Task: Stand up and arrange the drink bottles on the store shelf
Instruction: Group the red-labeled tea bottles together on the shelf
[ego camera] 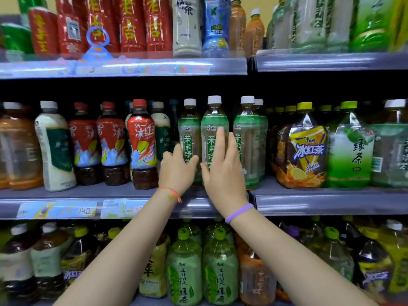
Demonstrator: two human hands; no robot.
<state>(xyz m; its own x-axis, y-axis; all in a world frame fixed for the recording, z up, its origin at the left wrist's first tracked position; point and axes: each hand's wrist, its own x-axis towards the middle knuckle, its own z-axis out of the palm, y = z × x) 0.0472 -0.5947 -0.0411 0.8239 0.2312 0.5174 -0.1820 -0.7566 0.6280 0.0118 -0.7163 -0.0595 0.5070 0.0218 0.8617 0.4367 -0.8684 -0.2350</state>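
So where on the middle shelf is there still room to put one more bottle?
Only slivers. A dark gap opens between the middle green tea bottle and the right one, where the right hand reaches. A strip of bare shelf runs in front of the big yellow iced tea bottle. The red iced tea bottles stand tightly packed.

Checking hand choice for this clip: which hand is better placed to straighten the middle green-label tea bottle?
Right, probably. The right hand lies open directly against the middle green-label bottle, fingers up its label. The left hand sits at the neighbouring bottle instead.
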